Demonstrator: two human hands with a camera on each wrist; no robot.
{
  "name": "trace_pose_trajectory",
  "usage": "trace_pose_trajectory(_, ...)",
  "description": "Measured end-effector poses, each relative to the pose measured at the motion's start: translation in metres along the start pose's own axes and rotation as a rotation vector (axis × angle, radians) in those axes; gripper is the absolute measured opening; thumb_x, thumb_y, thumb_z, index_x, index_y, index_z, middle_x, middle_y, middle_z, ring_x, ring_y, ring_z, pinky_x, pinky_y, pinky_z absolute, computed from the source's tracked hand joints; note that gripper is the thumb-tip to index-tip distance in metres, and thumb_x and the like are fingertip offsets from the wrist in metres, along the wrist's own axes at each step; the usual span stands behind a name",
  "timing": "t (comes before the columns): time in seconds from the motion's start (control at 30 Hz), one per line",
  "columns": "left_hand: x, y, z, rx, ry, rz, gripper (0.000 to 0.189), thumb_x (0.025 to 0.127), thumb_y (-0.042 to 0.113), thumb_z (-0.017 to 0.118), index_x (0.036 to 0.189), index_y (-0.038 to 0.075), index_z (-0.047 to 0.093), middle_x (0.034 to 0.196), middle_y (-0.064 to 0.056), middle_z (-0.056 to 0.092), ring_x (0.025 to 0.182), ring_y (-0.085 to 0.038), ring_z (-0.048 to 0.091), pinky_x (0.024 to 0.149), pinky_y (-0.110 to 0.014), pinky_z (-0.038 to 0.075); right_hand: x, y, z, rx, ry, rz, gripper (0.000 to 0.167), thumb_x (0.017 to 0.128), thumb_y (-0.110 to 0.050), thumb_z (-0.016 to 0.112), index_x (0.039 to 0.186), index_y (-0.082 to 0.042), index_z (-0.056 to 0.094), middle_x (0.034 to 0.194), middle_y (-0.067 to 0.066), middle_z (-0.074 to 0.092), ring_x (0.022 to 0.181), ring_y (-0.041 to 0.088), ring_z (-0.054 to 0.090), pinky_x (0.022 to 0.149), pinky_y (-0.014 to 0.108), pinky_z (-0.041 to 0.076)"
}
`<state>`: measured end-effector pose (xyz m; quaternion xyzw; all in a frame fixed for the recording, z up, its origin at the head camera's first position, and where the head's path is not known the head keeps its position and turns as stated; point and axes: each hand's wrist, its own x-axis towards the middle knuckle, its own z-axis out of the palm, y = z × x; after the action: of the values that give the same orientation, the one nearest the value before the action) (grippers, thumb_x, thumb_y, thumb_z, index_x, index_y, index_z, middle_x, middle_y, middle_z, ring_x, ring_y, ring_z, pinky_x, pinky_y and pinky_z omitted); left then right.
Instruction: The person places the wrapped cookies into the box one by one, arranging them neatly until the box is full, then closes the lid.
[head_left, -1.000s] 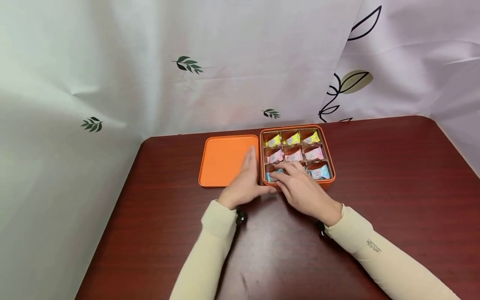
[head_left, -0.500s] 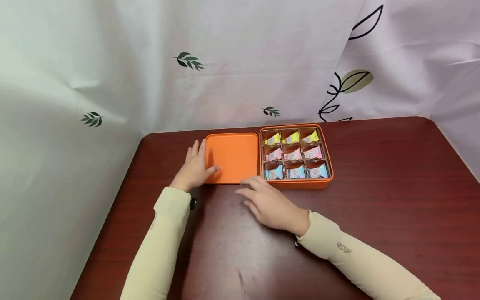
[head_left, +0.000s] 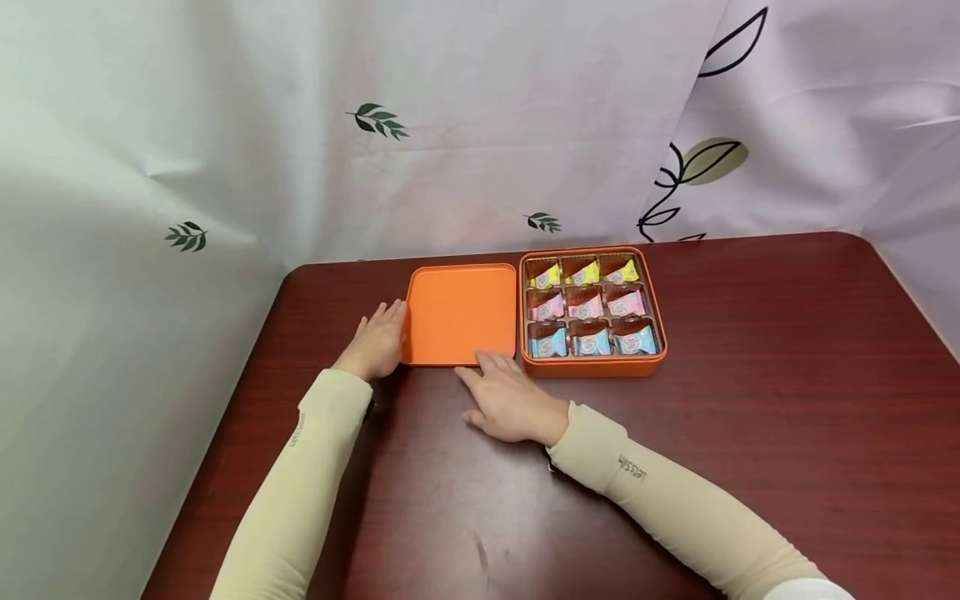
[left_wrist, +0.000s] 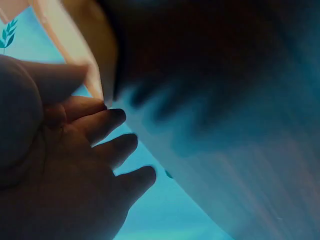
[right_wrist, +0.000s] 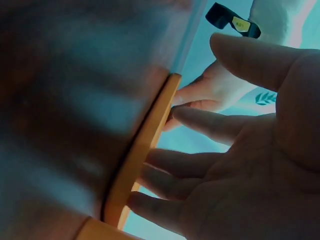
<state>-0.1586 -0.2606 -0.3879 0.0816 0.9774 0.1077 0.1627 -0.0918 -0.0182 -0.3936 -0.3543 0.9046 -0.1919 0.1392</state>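
Note:
A flat orange lid (head_left: 462,312), inner side up, lies on the table beside an orange box (head_left: 592,368). In compartments of the box sit wrapped sweets: yellow at the back, pink (head_left: 586,307) in the middle, blue (head_left: 590,342) in front. My left hand (head_left: 372,343) is at the lid's left edge, its fingertips touching the rim; in the left wrist view its fingers (left_wrist: 112,145) are spread. My right hand (head_left: 512,402) is at the lid's near edge, close to the box corner. The right wrist view has its extended fingers (right_wrist: 172,182) against the lid's rim.
The dark red-brown wooden table (head_left: 787,375) extends to both sides and in front of the box. A pale curtain (head_left: 465,150) with leaf prints hangs right behind the table's back edge and along the left side.
The right hand has left the front row of sweets and moved left to the lid's near edge. My left hand has gone from between lid and box to the lid's left edge.

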Motion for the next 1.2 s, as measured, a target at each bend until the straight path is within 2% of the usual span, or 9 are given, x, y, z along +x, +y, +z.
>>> trace_pose_trajectory(0.13,-0.006,-0.003,0.003,0.024,-0.002,-0.011,0.056,0.107,0.006,0.035,0.159,-0.004,0.016,0.164,-0.024,0.016,0.152,-0.041,0.007,0.119,-0.061,0.006,-0.001,-0.001,0.002,-0.01,-0.026,-0.02,0.06,0.097,-0.031,0.068,0.147,-0.004,0.049,0.154,0.026,0.037,0.144,0.04,0.032,0.119,0.051,0.022)
trace_pose_trajectory(0.3,-0.014,-0.007,0.004,0.033,-0.007,-0.028,0.062,0.102,-0.004,0.041,0.158,-0.005,0.016,0.164,-0.024,0.016,0.152,-0.04,0.006,0.119,-0.061,0.004,-0.003,-0.003,0.003,0.018,-0.03,-0.094,0.06,0.097,-0.03,0.069,0.147,-0.003,0.049,0.152,0.023,0.041,0.142,0.036,0.036,0.118,0.046,0.026)
trace_pose_trajectory(0.5,-0.024,-0.015,0.006,0.037,0.005,-0.032,0.064,0.099,-0.007,0.042,0.158,-0.005,0.017,0.164,-0.024,0.017,0.152,-0.041,0.007,0.118,-0.061,0.005,-0.001,-0.004,0.003,0.1,0.086,-0.133,0.058,0.097,-0.026,0.069,0.146,-0.002,0.049,0.15,0.026,0.042,0.14,0.037,0.037,0.114,0.046,0.033)
trace_pose_trajectory(0.63,-0.029,-0.018,0.008,0.021,0.007,-0.038,0.062,0.1,-0.007,0.04,0.158,-0.005,0.017,0.164,-0.024,0.016,0.152,-0.041,0.007,0.119,-0.061,0.005,0.003,-0.005,0.002,0.166,0.182,-0.027,0.064,0.096,-0.026,0.07,0.149,-0.001,0.044,0.154,0.031,0.033,0.144,0.043,0.028,0.112,0.051,0.035)
trace_pose_trajectory(0.8,-0.033,-0.019,0.006,-0.005,0.052,-0.04,0.061,0.104,0.005,0.045,0.155,-0.012,0.016,0.161,-0.032,0.017,0.149,-0.046,0.015,0.118,-0.059,0.014,0.013,-0.008,0.0,0.265,0.212,0.141,0.079,0.096,-0.031,0.069,0.156,-0.001,0.029,0.159,0.035,0.016,0.148,0.048,0.014,0.113,0.058,0.03)
trace_pose_trajectory(0.9,-0.031,-0.018,0.004,-0.035,0.087,-0.082,0.066,0.107,0.017,0.048,0.153,-0.017,0.015,0.157,-0.038,0.018,0.144,-0.051,0.025,0.114,-0.06,0.025,0.02,-0.01,0.0,0.312,0.229,0.198,0.084,0.096,-0.033,0.068,0.159,-0.002,0.022,0.161,0.035,0.005,0.149,0.049,0.006,0.114,0.06,0.026)
trace_pose_trajectory(1.03,-0.025,-0.014,0.002,-0.067,0.099,-0.17,0.073,0.107,0.029,0.049,0.152,-0.018,0.015,0.152,-0.042,0.021,0.138,-0.053,0.031,0.111,-0.06,0.031,0.029,-0.009,-0.002,0.339,0.249,0.257,0.087,0.096,-0.034,0.068,0.16,-0.003,0.018,0.161,0.036,0.001,0.15,0.049,0.003,0.114,0.058,0.029)
trace_pose_trajectory(1.1,-0.022,-0.011,0.001,-0.063,0.097,-0.195,0.074,0.107,0.033,0.048,0.151,-0.019,0.019,0.148,-0.043,0.026,0.134,-0.054,0.034,0.11,-0.06,0.033,0.033,-0.008,-0.004,0.363,0.248,0.305,0.091,0.095,-0.037,0.069,0.161,-0.004,0.015,0.161,0.036,0.001,0.15,0.048,0.004,0.112,0.058,0.032)
trace_pose_trajectory(1.2,-0.018,-0.005,0.0,-0.055,0.099,-0.225,0.068,0.106,0.037,0.048,0.142,-0.021,0.039,0.134,-0.042,0.04,0.12,-0.052,0.045,0.103,-0.059,0.041,0.037,-0.006,-0.006,0.431,0.237,0.376,0.097,0.094,-0.04,0.07,0.162,-0.007,0.01,0.162,0.034,0.0,0.15,0.047,0.005,0.112,0.058,0.031)
